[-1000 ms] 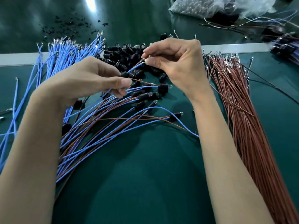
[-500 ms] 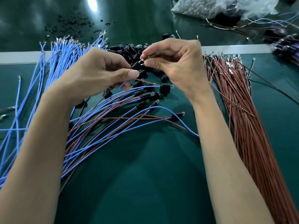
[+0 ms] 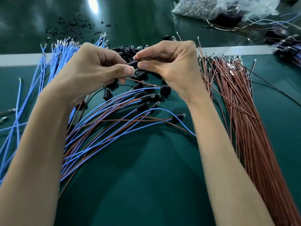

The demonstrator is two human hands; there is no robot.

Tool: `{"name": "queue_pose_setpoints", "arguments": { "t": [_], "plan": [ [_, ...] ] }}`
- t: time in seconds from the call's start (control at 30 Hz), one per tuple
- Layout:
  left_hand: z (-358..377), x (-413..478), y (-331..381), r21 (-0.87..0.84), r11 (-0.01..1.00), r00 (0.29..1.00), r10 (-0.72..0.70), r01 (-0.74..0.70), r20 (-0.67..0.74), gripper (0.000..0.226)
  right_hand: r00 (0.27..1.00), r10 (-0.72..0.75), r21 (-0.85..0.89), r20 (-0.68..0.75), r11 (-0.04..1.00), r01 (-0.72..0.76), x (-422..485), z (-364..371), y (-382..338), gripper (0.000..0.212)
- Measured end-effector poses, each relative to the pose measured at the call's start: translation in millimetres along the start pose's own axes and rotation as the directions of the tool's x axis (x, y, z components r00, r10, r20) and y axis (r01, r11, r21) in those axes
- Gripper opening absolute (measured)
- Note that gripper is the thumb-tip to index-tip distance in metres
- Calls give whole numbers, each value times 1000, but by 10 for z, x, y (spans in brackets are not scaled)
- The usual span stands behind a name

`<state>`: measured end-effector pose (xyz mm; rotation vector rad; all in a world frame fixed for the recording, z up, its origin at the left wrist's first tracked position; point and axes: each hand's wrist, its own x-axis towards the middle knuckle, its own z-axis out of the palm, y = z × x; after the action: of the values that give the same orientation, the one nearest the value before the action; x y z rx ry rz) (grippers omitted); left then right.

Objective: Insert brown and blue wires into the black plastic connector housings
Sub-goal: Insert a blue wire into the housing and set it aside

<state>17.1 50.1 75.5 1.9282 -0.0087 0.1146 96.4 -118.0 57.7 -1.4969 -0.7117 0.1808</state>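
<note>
Black plastic: one connector housing is pinched at the left hand's thumb tip, raised over the bench. The right hand has a narrow grip, thumb and forefinger nipping a metal wire end at the housing's mouth; the wire's colour is hidden.

Done: a fan of wired assemblies between the forearms, blue and brown leads in each.

Left: loose blue wires, a thick brown bundle and a heap of empty housings behind the hands. Judged far from finished.
</note>
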Motion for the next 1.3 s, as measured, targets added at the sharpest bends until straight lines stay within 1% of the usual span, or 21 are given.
{"name": "queue_pose_setpoints", "arguments": {
  "t": [0.07, 0.17, 0.23, 0.3, 0.37, 0.43, 0.5, 0.57, 0.7, 0.87, 1.1, 1.3],
  "plan": [
    [9, -1, 4, 21, 1000, 1000, 8, -8, 29, 34, 998, 49, 0, 45, 999, -49, 29, -32, -37, 27],
    [31, 33, -4, -30, 999, 999, -38, 39, 39, 35, 988, 88, -29, 126, 996, -85, 65, -115, -106, 27],
    [45, 49, -6, -48, 996, 996, -68, 71, 65, 32, 969, 96, -84, 228, 993, -79, 45, -184, -144, 26],
    [66, 42, -15, -51, 994, 988, -88, 96, 130, 31, 942, 137, -135, 306, 986, -100, -33, -203, -158, 30],
    [102, 25, -41, -40, 992, 974, -111, 121, 200, 33, 947, 141, -216, 290, 973, -79, -129, -162, -118, 30],
    [154, -8, -59, -56, 985, 952, -140, 161, 271, 31, 964, 125, -271, 236, 961, -58, -214, -131, -52, 22],
    [183, -49, -85, -95, 976, 932, -154, 195, 330, 27, 962, 135, -249, 237, 966, -74, -281, -130, -7, 16],
    [201, -79, -109, -80, 973, 913, -175, 218, 369, 25, 953, 136, -253, 271, 965, -66, -313, -141, 8, 12],
    [225, -81, -126, -73, 959, 904, -232, 275, 359, 25, 936, 136, -308, 325, 951, -31, -278, -115, -10, 9],
    [209, -57, -85, -61, 956, 902, -248, 287, 354, 28, 943, 89, -362, 320, 931, 35, -218, -85, -13, 11],
    [211, -142, -170, -41, 944, 894, -296, 328, 336, 29, 924, 168, -277, 344, 958, -71, -231, -134, 82, 16],
    [190, -115, -205, -39, 939, 885, -308, 342, 349, 26, 914, 188, -235, 359, 966, -106, -226, -155, 110, 13]
  ]
}}
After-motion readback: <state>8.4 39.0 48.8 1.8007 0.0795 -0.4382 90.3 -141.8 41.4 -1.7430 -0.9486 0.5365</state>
